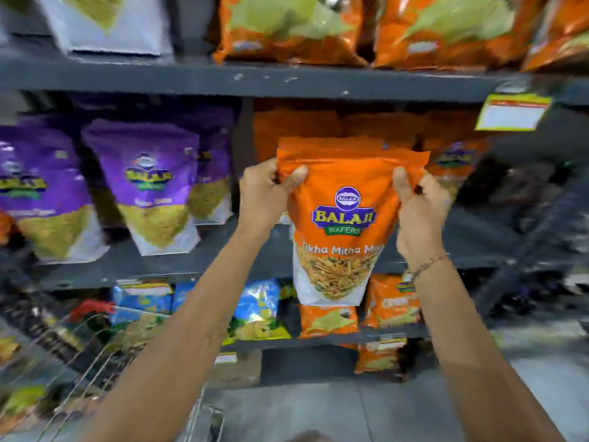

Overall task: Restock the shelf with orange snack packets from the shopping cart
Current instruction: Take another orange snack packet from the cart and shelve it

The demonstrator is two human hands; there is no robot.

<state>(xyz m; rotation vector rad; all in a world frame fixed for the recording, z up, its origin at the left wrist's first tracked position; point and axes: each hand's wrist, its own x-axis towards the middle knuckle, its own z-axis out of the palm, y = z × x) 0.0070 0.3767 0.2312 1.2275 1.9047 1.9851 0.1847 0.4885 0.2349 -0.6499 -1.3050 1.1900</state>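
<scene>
An orange snack packet (345, 215) hangs upright in front of the middle shelf (191, 256), held by its top corners. My left hand (266, 194) pinches the upper left corner and my right hand (419, 212) pinches the upper right corner. Behind it, more orange packets (452, 161) stand on the same shelf bay. The wire shopping cart (95, 352) is at the lower left, with blurred packets inside.
Purple packets (149, 183) fill the middle shelf's left bay. Orange packets (287, 27) line the top shelf, and blue and orange ones (258, 311) the lower shelf. A yellow price tag (513, 111) hangs from the upper shelf edge. Grey floor lies below.
</scene>
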